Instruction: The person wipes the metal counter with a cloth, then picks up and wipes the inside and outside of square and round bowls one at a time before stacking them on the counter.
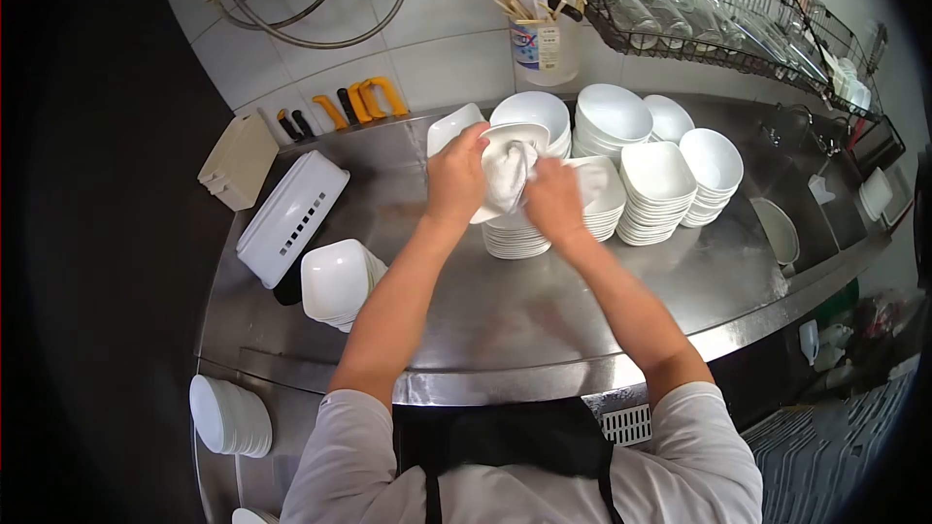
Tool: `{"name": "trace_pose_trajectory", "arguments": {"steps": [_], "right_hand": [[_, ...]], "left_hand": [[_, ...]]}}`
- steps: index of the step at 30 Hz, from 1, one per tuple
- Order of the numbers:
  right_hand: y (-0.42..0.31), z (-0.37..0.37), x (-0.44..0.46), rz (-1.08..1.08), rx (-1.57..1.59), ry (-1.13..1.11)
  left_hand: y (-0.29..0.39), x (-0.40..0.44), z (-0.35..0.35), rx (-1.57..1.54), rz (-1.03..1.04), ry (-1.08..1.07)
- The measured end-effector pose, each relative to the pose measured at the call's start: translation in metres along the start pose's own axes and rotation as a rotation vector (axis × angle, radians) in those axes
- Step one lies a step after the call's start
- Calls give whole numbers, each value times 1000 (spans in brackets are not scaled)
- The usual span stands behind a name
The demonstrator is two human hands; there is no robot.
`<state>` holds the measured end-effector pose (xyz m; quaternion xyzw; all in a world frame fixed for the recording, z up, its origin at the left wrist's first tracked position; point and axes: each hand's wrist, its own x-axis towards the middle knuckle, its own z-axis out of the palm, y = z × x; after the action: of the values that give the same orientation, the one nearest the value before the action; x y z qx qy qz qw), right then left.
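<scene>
My left hand (457, 177) is closed on the edge of a white bowl (527, 132), tilted up over the counter. A crumpled white cloth (509, 171) lies against the inside of the bowl. My right hand (555, 202) is blurred by motion, with its fingers closed on the cloth. Just behind and below the bowl stand a stack of white dishes (517, 245) and a stack of square white bowls (658, 175). A stack of round white bowls (614, 114) is farther back.
Another bowl stack (337, 279) leans at the left, near a white slotted basket (293, 218) and a beige box (238, 163). Orange-handled tools (374, 99) stand along the wall. A wire rack (718, 24) of glasses hangs above right. The sink (808, 189) is at the right.
</scene>
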<state>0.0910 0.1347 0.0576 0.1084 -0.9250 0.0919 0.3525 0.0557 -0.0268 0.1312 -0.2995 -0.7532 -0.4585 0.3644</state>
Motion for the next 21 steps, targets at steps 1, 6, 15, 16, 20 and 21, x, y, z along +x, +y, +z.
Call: {"name": "trace_pose_trajectory", "arguments": {"steps": [1, 6, 15, 16, 20, 21], "right_hand": [[3, -15, 13, -41, -60, 191], [-53, -1, 16, 30, 79, -71], [-40, -73, 43, 324, 1276, 30], [-43, -77, 48, 356, 1635, 16], [-74, 6, -1, 604, 1693, 135], [-88, 27, -16, 593, 1724, 330]], "left_hand": [[0, -7, -7, 22, -40, -24], [0, -9, -10, -11, -269, 52], [-24, -35, -44, -354, -649, -75], [-26, -43, -37, -370, -659, -79], [-5, -48, -25, -535, -666, 118], [-7, -42, -28, -438, -705, 214]]}}
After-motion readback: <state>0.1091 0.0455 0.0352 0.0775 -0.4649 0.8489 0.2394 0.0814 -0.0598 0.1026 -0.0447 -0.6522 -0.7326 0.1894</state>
